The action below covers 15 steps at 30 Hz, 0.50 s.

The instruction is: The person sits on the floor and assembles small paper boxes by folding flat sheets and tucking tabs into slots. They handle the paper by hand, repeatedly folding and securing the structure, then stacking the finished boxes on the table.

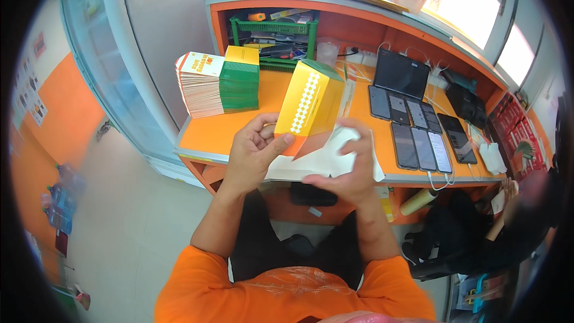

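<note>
My left hand (254,151) grips the lower left edge of a yellow paper carton (306,107) with a white diamond pattern, thumb on its front. The carton is tilted above the desk's front edge, its top panel green and an orange part showing low down. Beside its right side, my right hand (354,173) is open, fingers and thumb spread apart and slightly blurred, apart from the carton. A white sheet (287,170) lies on the desk beneath both hands. To the left stands a row of flat folded cartons (239,84), green and yellow, beside more with cream fronts (202,66).
Several phones (405,143) lie on the orange desk (206,137) at the right, before a dark laptop (402,72) with cables. A green rack (275,27) holds tools at the back. Another person (478,227) sits at the right. A yellow bottle (418,201) is under the desk.
</note>
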Each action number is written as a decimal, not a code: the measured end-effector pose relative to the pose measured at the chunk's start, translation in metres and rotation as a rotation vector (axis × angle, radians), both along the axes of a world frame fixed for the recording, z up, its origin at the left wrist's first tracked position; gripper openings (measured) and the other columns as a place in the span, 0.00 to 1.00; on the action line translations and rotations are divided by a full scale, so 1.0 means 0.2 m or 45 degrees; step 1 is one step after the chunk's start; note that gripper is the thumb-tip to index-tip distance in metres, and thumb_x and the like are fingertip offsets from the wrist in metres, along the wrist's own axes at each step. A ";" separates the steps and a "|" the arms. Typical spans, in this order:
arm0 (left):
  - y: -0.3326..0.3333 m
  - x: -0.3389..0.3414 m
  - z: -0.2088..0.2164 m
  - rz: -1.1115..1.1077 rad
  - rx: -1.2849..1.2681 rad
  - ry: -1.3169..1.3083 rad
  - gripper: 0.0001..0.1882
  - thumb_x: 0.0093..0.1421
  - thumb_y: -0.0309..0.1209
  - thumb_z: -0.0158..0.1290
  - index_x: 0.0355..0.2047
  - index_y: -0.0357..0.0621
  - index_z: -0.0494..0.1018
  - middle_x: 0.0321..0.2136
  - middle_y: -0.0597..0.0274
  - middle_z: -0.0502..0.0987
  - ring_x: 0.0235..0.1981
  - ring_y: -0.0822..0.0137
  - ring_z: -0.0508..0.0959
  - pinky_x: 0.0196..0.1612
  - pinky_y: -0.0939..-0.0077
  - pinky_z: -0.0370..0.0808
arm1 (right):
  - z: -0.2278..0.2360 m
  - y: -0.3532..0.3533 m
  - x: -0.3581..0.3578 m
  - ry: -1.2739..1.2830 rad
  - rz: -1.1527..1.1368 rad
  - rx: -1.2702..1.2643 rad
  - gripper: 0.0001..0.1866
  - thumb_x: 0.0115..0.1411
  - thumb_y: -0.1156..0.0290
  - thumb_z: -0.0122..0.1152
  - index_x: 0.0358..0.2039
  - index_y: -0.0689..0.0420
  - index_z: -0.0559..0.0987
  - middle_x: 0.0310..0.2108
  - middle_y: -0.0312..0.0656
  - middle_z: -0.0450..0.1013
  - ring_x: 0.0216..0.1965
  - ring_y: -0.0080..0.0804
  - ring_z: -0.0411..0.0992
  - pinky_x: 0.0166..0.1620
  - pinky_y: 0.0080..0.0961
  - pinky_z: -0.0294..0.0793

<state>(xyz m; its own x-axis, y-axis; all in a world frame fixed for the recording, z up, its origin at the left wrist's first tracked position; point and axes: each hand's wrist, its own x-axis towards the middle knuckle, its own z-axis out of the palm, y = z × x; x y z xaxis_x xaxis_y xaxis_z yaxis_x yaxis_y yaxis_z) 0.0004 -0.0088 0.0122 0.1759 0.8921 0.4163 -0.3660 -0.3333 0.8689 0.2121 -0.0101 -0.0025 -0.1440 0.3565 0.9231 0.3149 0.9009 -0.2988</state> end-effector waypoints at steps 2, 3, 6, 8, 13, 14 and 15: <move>-0.01 0.06 -0.01 -0.100 -0.024 -0.214 0.15 0.64 0.20 0.58 0.50 0.34 0.70 0.47 0.53 0.80 0.48 0.69 0.80 0.52 0.77 0.77 | -0.05 -0.01 -0.07 -0.078 -0.071 0.003 0.21 0.49 0.75 0.77 0.40 0.57 0.73 0.58 0.53 0.69 0.60 0.49 0.69 0.59 0.42 0.70; -0.02 0.08 -0.01 -0.084 0.016 -0.248 0.15 0.63 0.19 0.59 0.49 0.33 0.70 0.47 0.52 0.80 0.48 0.68 0.80 0.52 0.77 0.76 | -0.07 0.01 -0.10 -0.053 -0.102 0.035 0.20 0.50 0.76 0.75 0.40 0.57 0.74 0.58 0.53 0.70 0.59 0.49 0.70 0.58 0.42 0.71; -0.03 0.11 -0.02 0.010 0.143 -0.277 0.15 0.62 0.19 0.60 0.48 0.33 0.71 0.46 0.52 0.81 0.47 0.68 0.80 0.51 0.77 0.76 | -0.09 0.04 -0.11 0.137 -0.013 0.008 0.16 0.54 0.79 0.72 0.42 0.58 0.76 0.56 0.54 0.73 0.56 0.48 0.74 0.57 0.39 0.74; -0.01 0.09 -0.05 0.134 0.233 -0.201 0.13 0.61 0.19 0.61 0.46 0.32 0.74 0.44 0.53 0.82 0.46 0.69 0.81 0.49 0.77 0.77 | -0.05 0.02 -0.11 0.268 0.003 -0.049 0.11 0.57 0.80 0.69 0.40 0.60 0.78 0.52 0.53 0.77 0.53 0.45 0.77 0.56 0.36 0.75; -0.01 0.10 -0.05 0.601 0.613 0.173 0.09 0.58 0.22 0.65 0.39 0.34 0.81 0.35 0.56 0.85 0.37 0.67 0.84 0.41 0.76 0.78 | 0.03 -0.01 -0.14 0.289 -0.010 -0.148 0.07 0.58 0.76 0.69 0.36 0.61 0.81 0.53 0.53 0.76 0.54 0.45 0.76 0.56 0.36 0.75; -0.02 0.10 -0.04 0.627 0.660 0.197 0.08 0.57 0.22 0.66 0.38 0.34 0.82 0.33 0.56 0.85 0.35 0.66 0.84 0.40 0.76 0.78 | 0.04 -0.01 -0.15 0.307 0.012 -0.198 0.06 0.58 0.75 0.70 0.35 0.61 0.81 0.54 0.52 0.76 0.54 0.45 0.76 0.56 0.36 0.75; -0.03 0.10 -0.03 0.632 0.670 0.254 0.09 0.57 0.23 0.66 0.38 0.35 0.82 0.34 0.56 0.85 0.35 0.65 0.84 0.40 0.75 0.78 | 0.04 -0.02 -0.15 0.326 0.041 -0.231 0.07 0.58 0.74 0.70 0.36 0.61 0.82 0.54 0.52 0.76 0.55 0.44 0.75 0.56 0.35 0.75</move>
<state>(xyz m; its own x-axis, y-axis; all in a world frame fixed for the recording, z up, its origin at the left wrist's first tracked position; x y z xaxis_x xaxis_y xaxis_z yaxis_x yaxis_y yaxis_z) 0.0194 -0.0147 0.0053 -0.0785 0.5783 0.8121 0.0833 -0.8079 0.5834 0.1813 -0.0140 0.0055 0.0713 0.5178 0.8525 0.1810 0.8338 -0.5216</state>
